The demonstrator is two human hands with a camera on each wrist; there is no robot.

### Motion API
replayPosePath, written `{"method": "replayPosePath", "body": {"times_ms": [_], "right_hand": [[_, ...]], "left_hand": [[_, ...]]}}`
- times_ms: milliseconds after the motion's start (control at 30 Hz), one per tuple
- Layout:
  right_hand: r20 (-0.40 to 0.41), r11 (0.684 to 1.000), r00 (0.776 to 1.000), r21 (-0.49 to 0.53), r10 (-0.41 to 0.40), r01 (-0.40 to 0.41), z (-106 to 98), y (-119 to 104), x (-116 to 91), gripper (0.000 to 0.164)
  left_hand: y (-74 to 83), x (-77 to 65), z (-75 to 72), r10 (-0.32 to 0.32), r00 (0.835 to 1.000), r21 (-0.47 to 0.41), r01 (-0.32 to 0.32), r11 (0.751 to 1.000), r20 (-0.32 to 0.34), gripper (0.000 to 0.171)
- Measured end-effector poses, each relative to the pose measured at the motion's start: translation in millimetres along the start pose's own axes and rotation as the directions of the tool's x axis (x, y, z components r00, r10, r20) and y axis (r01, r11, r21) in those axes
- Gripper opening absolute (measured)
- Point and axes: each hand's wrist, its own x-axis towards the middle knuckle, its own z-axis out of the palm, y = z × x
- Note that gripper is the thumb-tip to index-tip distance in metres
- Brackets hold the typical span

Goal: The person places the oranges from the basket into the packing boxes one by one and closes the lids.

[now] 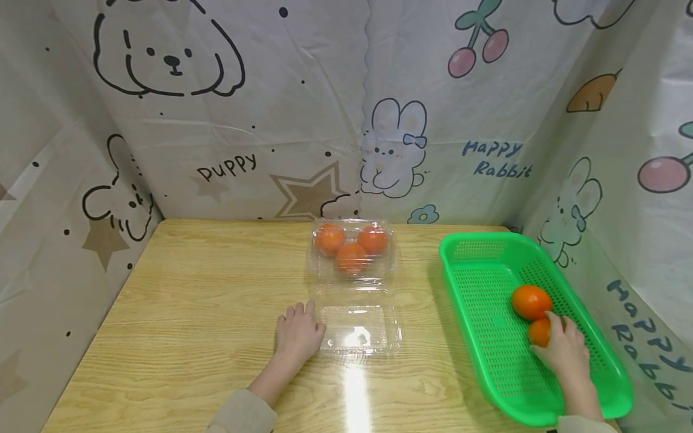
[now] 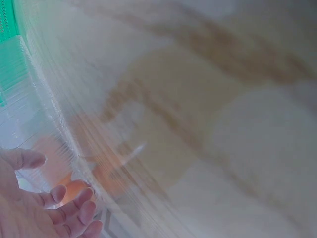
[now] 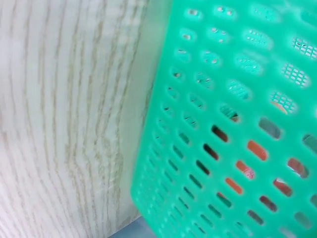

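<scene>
In the head view a clear plastic clamshell box (image 1: 379, 294) lies opened out on the table, with three oranges (image 1: 352, 258) in its far half. Beside the near half's left edge is my left hand (image 1: 299, 337), fingers relaxed and holding nothing. The left wrist view shows its spread fingers (image 2: 74, 213) in front of clear plastic. To the right, my right hand (image 1: 565, 349) reaches into a green basket (image 1: 487, 337) and grips an orange (image 1: 539, 332) between thumb and fingers. A second orange (image 1: 532, 302) sits just beyond it. The basket wall mostly hides that hand in the right wrist view.
A light wood table (image 1: 216, 288) carries the box and basket. Hanging cloth printed with cartoon animals (image 1: 303, 120) encloses the back and both sides, close by the basket's right edge. The slotted basket wall (image 3: 223, 124) fills much of the right wrist view.
</scene>
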Motion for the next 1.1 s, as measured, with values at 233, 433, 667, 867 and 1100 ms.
{"method": "replayPosePath", "body": {"times_ms": [233, 433, 667, 867, 1100], "right_hand": [[0.014, 1.000, 1.000, -0.015, 0.007, -0.006, 3.8, 6.5, -0.4, 0.077], [0.009, 1.000, 1.000, -0.017, 0.011, -0.011, 7.4, 9.3, -0.9, 0.078], [-0.017, 1.000, 1.000, -0.005, 0.004, -0.004, 9.5, 11.7, -2.3, 0.078], [-0.008, 0.999, 0.999, -0.010, 0.034, -0.035, 9.6, 11.9, -1.9, 0.080], [-0.026, 0.999, 0.999, -0.012, 0.048, -0.049, 11.4, 12.8, -1.5, 0.079]], "left_hand": [[-0.2, -0.1, 0.0, 0.003, 1.000, 0.006, -0.003, 1.000, 0.001, 0.045], [-0.6, -0.3, 0.6, 0.010, 1.000, 0.003, -0.010, 1.000, -0.010, 0.044], [-0.9, -0.1, 0.9, 0.011, 1.000, -0.003, -0.011, 1.000, -0.015, 0.042], [-0.7, 0.2, 1.5, 0.014, 1.000, -0.003, -0.014, 1.000, -0.018, 0.042], [-1.5, 0.2, 1.7, 0.016, 1.000, 0.008, -0.016, 1.000, -0.015, 0.040]]}}
